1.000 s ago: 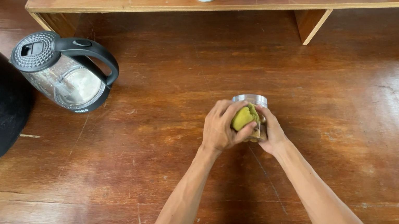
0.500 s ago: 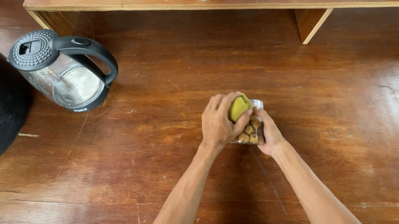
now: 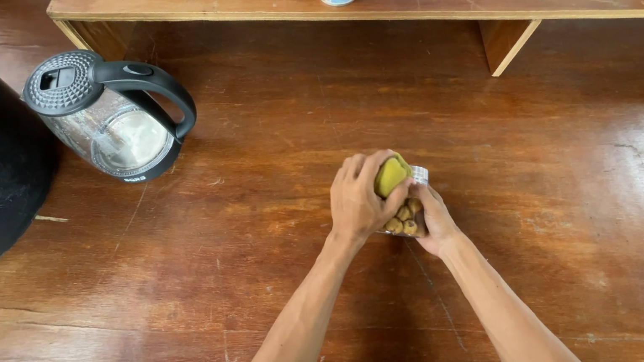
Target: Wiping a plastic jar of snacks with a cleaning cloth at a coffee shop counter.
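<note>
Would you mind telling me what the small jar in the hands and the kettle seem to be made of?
The jar looks like clear plastic or glass, since brown pieces show through its wall; its lid looks like matte yellow-green plastic. The kettle has a see-through, probably glass body with a black plastic handle and lid.

Yellow-green lid [image 3: 391, 174]; black-handled kettle [image 3: 110, 115]

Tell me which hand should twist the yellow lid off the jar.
Left, probably: the left hand already wraps the yellow lid, while the right hand grips the clear jar from below, steadying it.
</note>
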